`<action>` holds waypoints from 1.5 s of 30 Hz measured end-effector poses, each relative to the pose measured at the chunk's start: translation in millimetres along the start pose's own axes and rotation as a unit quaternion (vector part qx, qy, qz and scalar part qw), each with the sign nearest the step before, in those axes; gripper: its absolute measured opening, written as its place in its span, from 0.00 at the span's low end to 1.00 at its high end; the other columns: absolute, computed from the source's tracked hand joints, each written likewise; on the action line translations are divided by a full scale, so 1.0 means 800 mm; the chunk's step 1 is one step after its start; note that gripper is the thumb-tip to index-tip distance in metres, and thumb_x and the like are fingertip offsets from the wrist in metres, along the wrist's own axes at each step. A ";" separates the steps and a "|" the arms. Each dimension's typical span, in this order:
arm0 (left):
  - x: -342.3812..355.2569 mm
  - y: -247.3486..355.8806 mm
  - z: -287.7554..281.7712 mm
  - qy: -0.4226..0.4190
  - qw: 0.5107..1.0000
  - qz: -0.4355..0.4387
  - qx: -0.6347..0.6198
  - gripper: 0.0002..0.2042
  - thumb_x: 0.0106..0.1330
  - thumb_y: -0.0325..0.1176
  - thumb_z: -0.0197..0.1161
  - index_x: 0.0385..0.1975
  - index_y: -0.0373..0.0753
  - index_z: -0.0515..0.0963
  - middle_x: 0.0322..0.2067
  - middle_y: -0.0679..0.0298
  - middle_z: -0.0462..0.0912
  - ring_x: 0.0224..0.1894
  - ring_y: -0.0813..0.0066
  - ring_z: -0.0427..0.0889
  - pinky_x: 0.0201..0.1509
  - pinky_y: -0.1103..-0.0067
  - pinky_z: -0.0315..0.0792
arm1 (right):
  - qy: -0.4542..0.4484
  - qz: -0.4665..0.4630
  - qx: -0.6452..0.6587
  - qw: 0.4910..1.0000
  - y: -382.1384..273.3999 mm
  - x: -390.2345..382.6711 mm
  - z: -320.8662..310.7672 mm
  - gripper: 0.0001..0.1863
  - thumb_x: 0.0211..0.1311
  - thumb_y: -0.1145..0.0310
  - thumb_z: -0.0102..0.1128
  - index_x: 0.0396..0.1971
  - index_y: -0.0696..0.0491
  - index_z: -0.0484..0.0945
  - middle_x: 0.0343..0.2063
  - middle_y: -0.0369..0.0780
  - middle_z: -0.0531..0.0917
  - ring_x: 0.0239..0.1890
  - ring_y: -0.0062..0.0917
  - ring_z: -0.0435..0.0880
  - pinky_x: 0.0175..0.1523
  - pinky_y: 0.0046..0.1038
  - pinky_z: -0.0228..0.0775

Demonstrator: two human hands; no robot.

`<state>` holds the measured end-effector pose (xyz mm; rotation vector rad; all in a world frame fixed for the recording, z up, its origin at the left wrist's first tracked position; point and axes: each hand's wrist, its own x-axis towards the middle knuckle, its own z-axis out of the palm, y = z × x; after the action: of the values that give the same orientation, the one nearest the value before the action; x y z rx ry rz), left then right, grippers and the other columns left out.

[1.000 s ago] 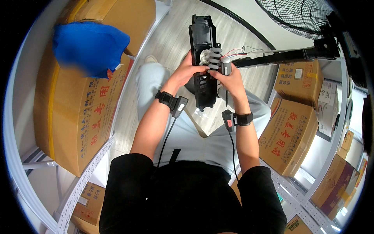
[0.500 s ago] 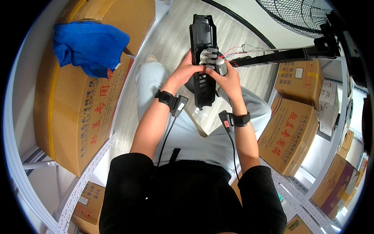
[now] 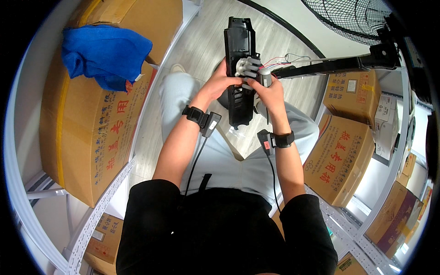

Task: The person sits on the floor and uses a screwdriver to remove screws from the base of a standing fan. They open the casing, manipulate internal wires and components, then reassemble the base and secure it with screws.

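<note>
A long black plastic housing [image 3: 239,46] stands lengthwise above my lap, its inner side facing me. My left hand [image 3: 217,82] is closed on its left edge, thumb across the front and fingers hidden behind. At the housing's middle sits a pale round part with several grey stubby prongs [image 3: 250,67]. Beside it is a grey cylindrical part [image 3: 266,75], with my right hand [image 3: 271,95] wrapped round it and the thumb near the prongs. A thin dark strip hangs below the right fingers; I cannot tell what it is. Red and blue wires [image 3: 273,60] run off behind.
A black mesh fan [image 3: 346,18] and a dark bar [image 3: 325,68] reach in from the upper right. Cardboard boxes [image 3: 341,158] stand on shelving at both sides. A blue cloth [image 3: 107,55] lies over the left box. Straps with small devices [image 3: 211,124] circle both wrists.
The grey cylinder and the pronged part have shifted and turned a little to the right with my right hand. My left hand and the housing have hardly moved.
</note>
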<state>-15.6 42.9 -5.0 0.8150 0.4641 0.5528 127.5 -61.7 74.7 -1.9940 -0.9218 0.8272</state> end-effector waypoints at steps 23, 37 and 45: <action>0.000 -0.001 0.000 -0.011 1.000 0.002 0.005 0.38 0.58 0.14 0.62 0.69 0.42 0.56 0.58 0.62 0.71 0.56 0.71 0.76 0.53 0.73 0.76 | -0.006 -0.064 -0.057 0.996 0.013 -0.002 -0.007 0.29 0.48 0.59 0.78 0.50 0.53 0.81 0.36 0.45 0.88 0.39 0.29 0.88 0.47 0.30 0.77; 0.003 -0.004 -0.001 0.012 1.000 0.016 -0.007 0.39 0.58 0.15 0.62 0.70 0.44 0.55 0.58 0.62 0.72 0.57 0.68 0.77 0.57 0.70 0.77 | -0.005 -0.097 -0.111 0.989 0.002 -0.019 -0.007 0.35 0.45 0.63 0.77 0.58 0.53 0.77 0.43 0.52 0.85 0.48 0.41 0.86 0.52 0.35 0.76; 0.003 0.003 -0.002 0.064 0.994 0.045 -0.070 0.34 0.59 0.15 0.62 0.65 0.43 0.60 0.58 0.61 0.74 0.57 0.65 0.77 0.55 0.69 0.78 | 0.004 -0.126 -0.221 0.967 0.008 -0.030 -0.022 0.32 0.47 0.66 0.75 0.57 0.52 0.77 0.42 0.49 0.86 0.44 0.41 0.86 0.49 0.34 0.77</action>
<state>-15.6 46.9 -4.5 0.6702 0.5020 0.7169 130.6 -90.4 83.4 -2.1832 -1.4187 0.4983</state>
